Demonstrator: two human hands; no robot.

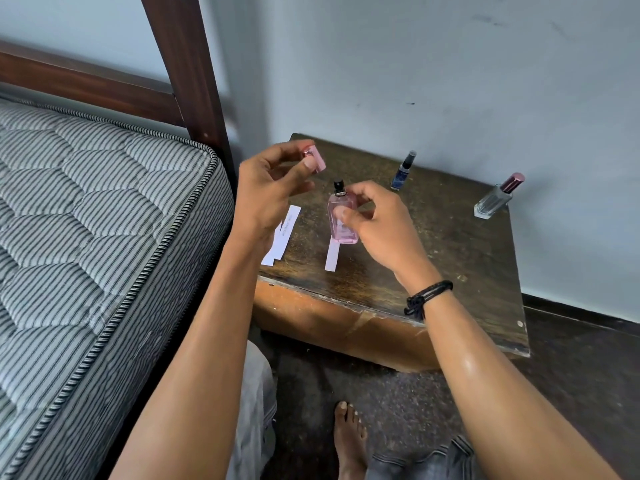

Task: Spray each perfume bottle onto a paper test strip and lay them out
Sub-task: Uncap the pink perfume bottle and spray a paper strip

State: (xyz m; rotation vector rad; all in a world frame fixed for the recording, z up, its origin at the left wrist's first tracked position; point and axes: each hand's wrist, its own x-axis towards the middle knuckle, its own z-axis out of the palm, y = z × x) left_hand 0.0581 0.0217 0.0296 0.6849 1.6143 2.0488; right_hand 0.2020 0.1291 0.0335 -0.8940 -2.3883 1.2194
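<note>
My right hand [375,225] grips a pink perfume bottle [341,220] above the dark wooden table [450,265]; its black spray nozzle is bare. My left hand [268,192] pinches the bottle's pink cap [315,157], lifted up and to the left of the nozzle. A white paper strip [333,256] lies on the table just under the bottle. A few more strips [282,235] lie together to the left, partly behind my left wrist. A small blue bottle [402,171] and a clear bottle with a pink cap [497,197] stand near the wall.
A striped mattress [86,220] and a dark wooden bedpost [187,64] border the table on the left. The wall runs close behind the table. My bare foot [349,438] rests on the dark floor in front of it.
</note>
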